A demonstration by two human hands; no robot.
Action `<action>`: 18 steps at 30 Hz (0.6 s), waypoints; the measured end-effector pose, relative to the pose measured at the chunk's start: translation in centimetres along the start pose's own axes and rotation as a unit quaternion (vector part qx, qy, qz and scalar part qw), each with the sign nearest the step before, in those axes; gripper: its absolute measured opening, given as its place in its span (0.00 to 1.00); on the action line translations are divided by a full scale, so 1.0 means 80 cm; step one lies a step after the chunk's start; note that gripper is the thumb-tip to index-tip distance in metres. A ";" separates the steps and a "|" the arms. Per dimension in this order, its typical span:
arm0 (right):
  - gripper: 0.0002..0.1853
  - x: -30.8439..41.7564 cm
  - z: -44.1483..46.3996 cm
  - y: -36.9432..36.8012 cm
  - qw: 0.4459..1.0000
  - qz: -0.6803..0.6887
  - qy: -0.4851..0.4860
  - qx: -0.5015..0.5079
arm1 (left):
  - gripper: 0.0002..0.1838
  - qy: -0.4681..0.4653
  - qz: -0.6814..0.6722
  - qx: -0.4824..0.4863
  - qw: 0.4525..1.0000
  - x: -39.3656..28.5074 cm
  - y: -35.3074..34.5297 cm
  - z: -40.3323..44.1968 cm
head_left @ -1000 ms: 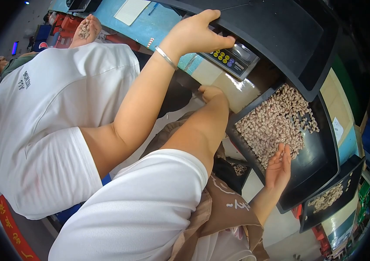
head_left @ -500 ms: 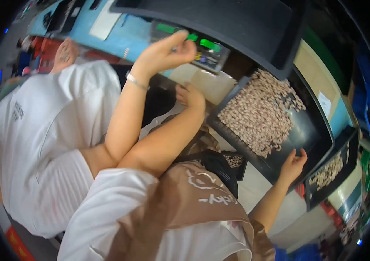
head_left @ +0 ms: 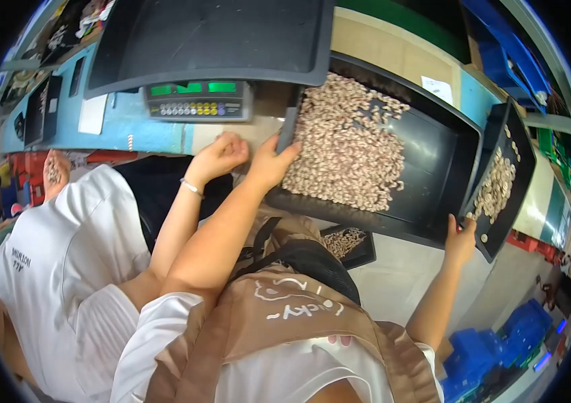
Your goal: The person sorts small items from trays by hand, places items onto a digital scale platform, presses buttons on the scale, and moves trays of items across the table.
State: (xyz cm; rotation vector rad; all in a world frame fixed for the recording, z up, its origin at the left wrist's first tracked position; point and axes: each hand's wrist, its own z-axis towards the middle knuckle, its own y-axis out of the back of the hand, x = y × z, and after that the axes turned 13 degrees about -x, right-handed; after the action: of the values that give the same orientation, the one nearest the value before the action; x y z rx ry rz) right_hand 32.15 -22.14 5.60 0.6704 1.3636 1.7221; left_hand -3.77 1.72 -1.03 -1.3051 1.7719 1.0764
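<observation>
A large black tray holds a heap of small pale brown pieces on its left side. My left hand grips the tray's left edge, fingers wrapped over the rim. At the front right corner, my right hand is closed on the same tray, thumb and finger at the rim. Just left of my left hand is a co-worker's hand, fingers curled, with a bracelet at the wrist. Their other hand, at the far left, holds several small pieces.
An empty black tray sits over a scale with green displays. At the right, a tilted black tray holds pale discs. A small tray of pieces lies below. Blue bins stand at the lower right.
My left hand has come up onto the big tray's left edge, and my right hand has moved from the pieces to its right corner. The co-worker's hand has left the upper tray. The view has turned right.
</observation>
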 end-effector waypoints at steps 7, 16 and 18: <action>0.29 -0.017 -0.014 -0.022 0.999 0.002 -0.043 -0.020 | 0.22 -0.012 -0.053 0.025 0.998 0.008 -0.008 0.013; 0.33 -0.024 -0.002 -0.022 0.999 -0.006 -0.045 -0.006 | 0.17 -0.042 -0.046 0.001 0.998 0.007 -0.004 0.004; 0.32 -0.020 -0.001 -0.023 0.999 -0.013 -0.043 -0.009 | 0.15 -0.064 -0.026 0.015 0.998 0.003 -0.001 -0.001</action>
State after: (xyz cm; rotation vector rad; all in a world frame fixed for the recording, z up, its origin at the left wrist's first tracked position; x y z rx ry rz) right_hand 33.40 -23.45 3.95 0.7061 1.2907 1.6632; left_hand -3.78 1.54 -1.27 -1.2302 1.6454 1.0757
